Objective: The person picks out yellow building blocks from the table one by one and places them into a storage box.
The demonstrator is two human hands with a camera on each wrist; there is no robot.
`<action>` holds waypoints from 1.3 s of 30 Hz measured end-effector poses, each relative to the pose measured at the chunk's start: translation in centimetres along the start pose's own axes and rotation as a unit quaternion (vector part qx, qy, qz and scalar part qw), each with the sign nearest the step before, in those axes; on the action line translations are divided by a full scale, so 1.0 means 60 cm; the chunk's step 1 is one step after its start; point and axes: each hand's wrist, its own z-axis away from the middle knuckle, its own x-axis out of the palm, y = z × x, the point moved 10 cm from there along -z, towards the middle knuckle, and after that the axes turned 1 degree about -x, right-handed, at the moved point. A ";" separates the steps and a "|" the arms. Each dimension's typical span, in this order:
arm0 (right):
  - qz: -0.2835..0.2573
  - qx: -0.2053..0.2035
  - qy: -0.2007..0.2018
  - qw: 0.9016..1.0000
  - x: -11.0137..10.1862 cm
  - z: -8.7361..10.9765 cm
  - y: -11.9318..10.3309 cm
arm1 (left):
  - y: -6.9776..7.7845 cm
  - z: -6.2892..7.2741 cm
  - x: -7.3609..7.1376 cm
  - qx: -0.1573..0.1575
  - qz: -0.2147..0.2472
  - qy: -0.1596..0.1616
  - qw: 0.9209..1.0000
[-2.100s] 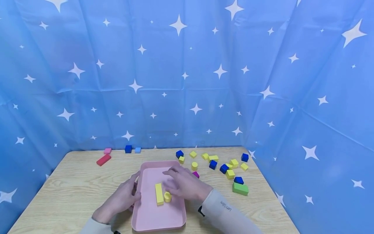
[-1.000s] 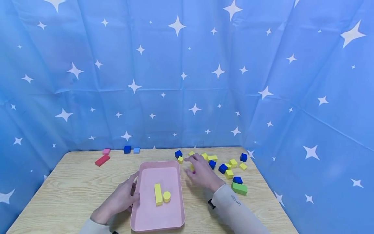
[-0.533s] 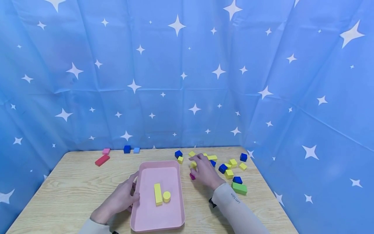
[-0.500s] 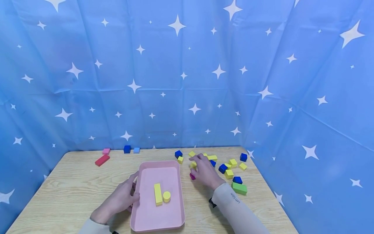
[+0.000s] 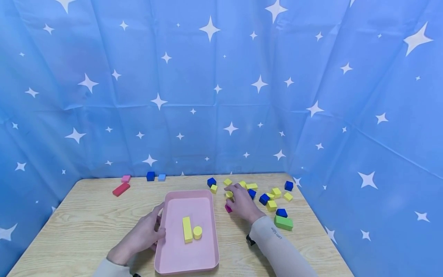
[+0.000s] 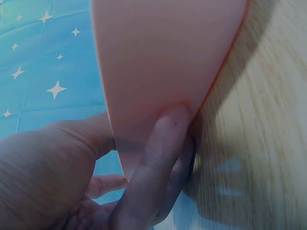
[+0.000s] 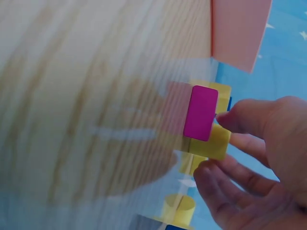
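A pink tray stands at the front middle of the table. My left hand grips its left wall, thumb over the rim and fingers against the outside. Inside lie a long yellow block and a yellow cylinder. Right of the tray, my right hand reaches down with thumb and fingers spread apart around another yellow cylinder. In the right wrist view the thumb tip is right at the edge of a magenta block, and the fingertips are just beyond the yellow piece.
Several yellow and dark blue blocks lie scattered at the back right, with a green block in front. At the back left are a red block, a pink block, a dark blue cube and a light blue block.
My right hand has moved from over the tray to the blocks at its right, shifting slightly there. The magenta block has slid slightly left. My left hand has stayed on the tray.
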 end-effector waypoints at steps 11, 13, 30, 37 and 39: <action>0.001 0.005 0.020 1.000 -0.001 -0.005 0.007 | -0.001 0.000 0.001 -0.003 0.004 -0.005 1.000; 0.001 0.003 0.022 1.000 -0.002 -0.006 0.007 | 0.000 0.000 0.000 -0.004 0.005 -0.006 1.000; -0.004 0.001 0.025 1.000 -0.002 -0.008 0.006 | 0.001 0.001 0.000 -0.005 0.006 -0.007 1.000; -0.018 -0.049 0.032 0.998 -0.002 -0.012 0.004 | 0.000 0.000 0.001 -0.009 0.002 -0.007 1.000; -0.021 -0.051 0.031 0.998 -0.002 -0.012 0.000 | 0.000 0.000 0.001 -0.008 0.002 -0.007 1.000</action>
